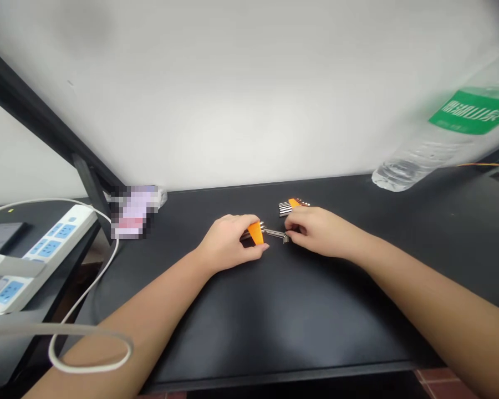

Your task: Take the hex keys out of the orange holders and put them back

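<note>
With the left hand [230,241], pinching an orange hex-key holder [256,233] between thumb and fingers; rightward along sideways-lying hex keys [276,234], curling fingertips of the right hand [312,228] at their bent ends; cannot tell whether pinching.

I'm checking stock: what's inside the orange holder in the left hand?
Metal keys stick out of the orange holder; it covers their middles, and the left hand hides more.

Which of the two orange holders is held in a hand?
The nearer orange holder, gripped by the left hand; the far orange holder lies on the table beyond the right hand.
</note>
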The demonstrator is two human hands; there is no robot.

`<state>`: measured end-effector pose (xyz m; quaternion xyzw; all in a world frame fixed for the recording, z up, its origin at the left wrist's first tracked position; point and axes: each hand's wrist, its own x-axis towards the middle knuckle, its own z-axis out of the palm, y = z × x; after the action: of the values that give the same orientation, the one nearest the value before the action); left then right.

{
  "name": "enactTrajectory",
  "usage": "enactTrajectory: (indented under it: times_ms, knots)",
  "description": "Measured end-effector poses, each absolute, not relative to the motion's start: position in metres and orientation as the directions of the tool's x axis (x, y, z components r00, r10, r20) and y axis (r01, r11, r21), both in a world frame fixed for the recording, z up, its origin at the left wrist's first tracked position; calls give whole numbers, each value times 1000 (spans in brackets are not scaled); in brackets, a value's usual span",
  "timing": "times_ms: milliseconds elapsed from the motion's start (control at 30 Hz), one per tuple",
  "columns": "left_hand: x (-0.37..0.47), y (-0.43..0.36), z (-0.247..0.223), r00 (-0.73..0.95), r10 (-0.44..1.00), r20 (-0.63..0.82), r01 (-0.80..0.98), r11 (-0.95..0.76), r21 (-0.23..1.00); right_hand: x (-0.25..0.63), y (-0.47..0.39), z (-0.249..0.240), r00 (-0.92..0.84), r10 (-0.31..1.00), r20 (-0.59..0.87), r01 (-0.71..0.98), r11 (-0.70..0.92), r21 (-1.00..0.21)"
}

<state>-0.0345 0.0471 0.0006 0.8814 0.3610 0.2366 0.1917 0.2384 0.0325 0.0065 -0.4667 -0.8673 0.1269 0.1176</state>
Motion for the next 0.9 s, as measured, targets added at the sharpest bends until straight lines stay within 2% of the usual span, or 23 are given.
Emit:
enactTrajectory:
  times_ms: [133,333,400,500,600,700,900]
  knots:
    - [-34,47,1,627,729,274,549,-664,509,237,33,5,-513,857,51,806,501,-316]
    - [-34,47,0,619,731,288,554,-666,499,240,29,8,-360,932,-41,918,347,-190]
    - [-35,48,-1,598,744,297,567,-655,499,240,28,12,-345,936,-71,924,326,-197]
    - [-35,48,-1,571,764,299,589,-636,499,238,26,19,-441,897,-33,852,407,-329]
    - [-35,48,-2,569,765,300,591,-635,498,233,23,23,-551,826,118,711,539,-452]
    - [-35,48,-3,576,756,311,579,-646,498,227,20,22,-586,778,227,645,617,-452]
    - [-35,48,-1,605,731,315,568,-674,472,227,19,18,-633,726,269,619,683,-388]
